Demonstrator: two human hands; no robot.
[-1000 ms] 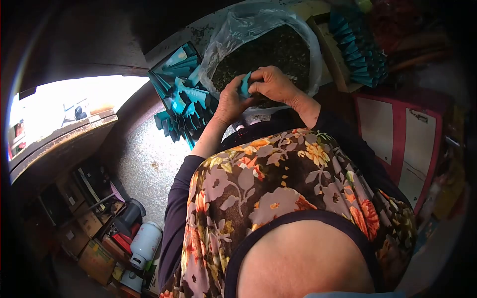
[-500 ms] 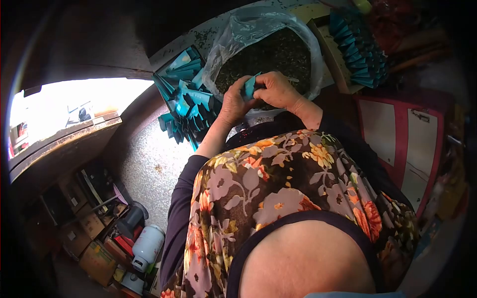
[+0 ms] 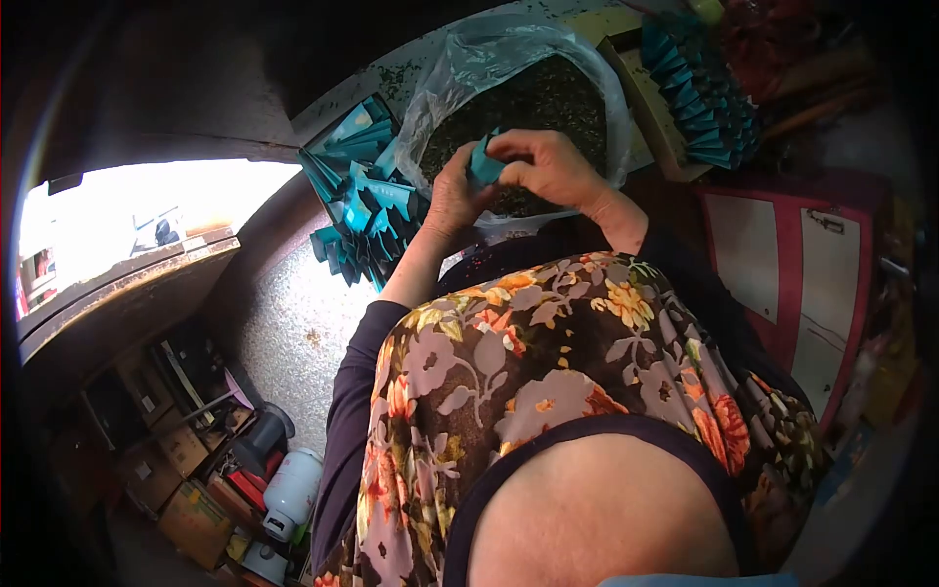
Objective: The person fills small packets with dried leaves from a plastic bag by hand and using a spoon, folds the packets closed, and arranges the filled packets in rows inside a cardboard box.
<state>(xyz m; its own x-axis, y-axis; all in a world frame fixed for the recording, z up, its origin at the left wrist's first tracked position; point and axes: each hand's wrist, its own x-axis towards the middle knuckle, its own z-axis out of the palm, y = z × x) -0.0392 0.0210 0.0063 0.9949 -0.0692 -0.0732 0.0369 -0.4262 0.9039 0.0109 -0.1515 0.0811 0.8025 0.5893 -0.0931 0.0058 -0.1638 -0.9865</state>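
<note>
A small teal paper packet (image 3: 483,166) is held up over the near side of a clear plastic bag (image 3: 452,73). My left hand (image 3: 450,203) is closed around the packet's left side. From the right, my right hand (image 3: 559,171) grips its edge between thumb and fingers. Loose dark dried leaf bits (image 3: 562,93) fill the open bag. What the packet contains cannot be seen. A bunch of similar folded teal packets (image 3: 377,201) lies just left of the bag, close to my left wrist.
At the right of the bag stands a shallow box (image 3: 646,108) beside a row of teal packets (image 3: 699,98). A pink and white cabinet (image 3: 787,264) is at my right. On the lower left are a white gas cylinder (image 3: 293,489) and cardboard boxes (image 3: 186,450).
Both hands still hold the packet, which has shifted slightly left. My right hand's fingers have lifted and spread a little along its edge, showing more of its teal face.
</note>
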